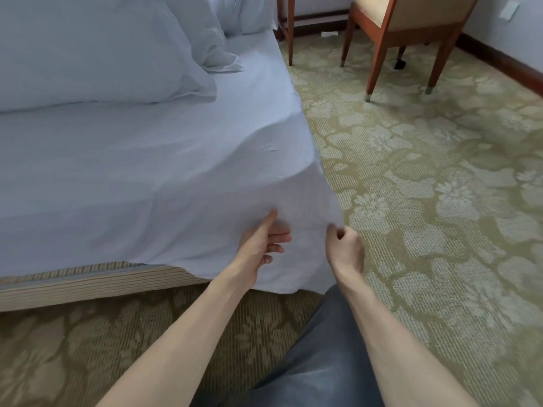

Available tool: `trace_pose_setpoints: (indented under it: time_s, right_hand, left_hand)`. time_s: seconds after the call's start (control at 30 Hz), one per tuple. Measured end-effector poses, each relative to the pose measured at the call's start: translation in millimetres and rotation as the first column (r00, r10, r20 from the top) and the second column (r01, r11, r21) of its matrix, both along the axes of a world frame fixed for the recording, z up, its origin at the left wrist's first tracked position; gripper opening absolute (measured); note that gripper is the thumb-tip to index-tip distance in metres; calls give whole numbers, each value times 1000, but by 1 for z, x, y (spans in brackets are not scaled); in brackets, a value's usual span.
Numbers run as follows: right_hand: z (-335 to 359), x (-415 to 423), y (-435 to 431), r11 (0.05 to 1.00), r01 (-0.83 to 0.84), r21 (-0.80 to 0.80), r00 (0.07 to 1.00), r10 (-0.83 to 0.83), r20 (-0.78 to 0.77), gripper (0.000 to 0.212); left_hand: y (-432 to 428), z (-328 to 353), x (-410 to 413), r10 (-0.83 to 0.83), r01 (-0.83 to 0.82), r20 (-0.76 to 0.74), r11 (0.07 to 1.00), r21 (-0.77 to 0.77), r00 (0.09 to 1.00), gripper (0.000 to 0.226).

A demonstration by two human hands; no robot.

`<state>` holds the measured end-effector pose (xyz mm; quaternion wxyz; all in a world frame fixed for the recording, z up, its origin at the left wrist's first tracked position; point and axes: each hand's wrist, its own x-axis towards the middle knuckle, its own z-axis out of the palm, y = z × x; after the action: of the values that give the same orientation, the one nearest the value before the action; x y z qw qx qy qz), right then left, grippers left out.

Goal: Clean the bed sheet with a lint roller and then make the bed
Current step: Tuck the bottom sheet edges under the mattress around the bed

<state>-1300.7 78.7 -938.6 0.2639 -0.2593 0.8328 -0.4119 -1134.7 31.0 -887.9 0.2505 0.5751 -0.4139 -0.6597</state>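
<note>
Bed-making step: right hand [346, 248] pinches sheet [164, 177] corner at foot of bed; left hand [264, 242] loosely spread against hanging cloth. Next, prob. pull taut & tuck under mattress.

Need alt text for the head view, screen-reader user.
Two bare hands work the hanging corner of a white bed sheet: the right hand pinches its edge, the left hand presses flat against it. A bunched duvet lies further up the bed; a wooden chair stands on patterned carpet.
</note>
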Motion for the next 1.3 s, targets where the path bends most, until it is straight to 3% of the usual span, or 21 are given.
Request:
trace_pose_setpoints:
  time_s: [0.1,0.17,0.3,0.43,0.6,0.9,1.13,1.3]
  right_hand:
    - [39,24,-10,954,-4,-298,995,33,95,54]
    - [63,39,-19,922,-57,-382,973,138,187,62]
    - [89,52,-42,932,-64,-356,916,197,350,65]
    - [86,54,-47,897,-30,-442,928,189,322,45]
    - [94,57,-51,860,58,-507,891,185,415,35]
    - [67,51,-38,804,108,-585,873,204,442,34]
    - [60,56,-41,809,93,-581,898,184,400,34]
    - [55,101,-44,840,143,-524,901,109,420,46]
  left_hand:
    - [-6,8,3,82,-91,-90,991,-102,993,55]
    - [-11,15,7,121,-140,-132,979,-145,984,63]
    - [-18,24,11,154,-183,-170,968,-174,973,71]
    - [-16,23,1,232,-265,-158,935,-237,960,60]
    - [-14,20,-12,347,-397,-212,875,-279,914,40]
    - [-5,13,-3,238,-293,-176,848,-442,955,36]
    - [-7,18,7,187,-240,-172,891,-385,967,34]
    - [-14,13,45,240,-257,-105,946,-198,965,60]
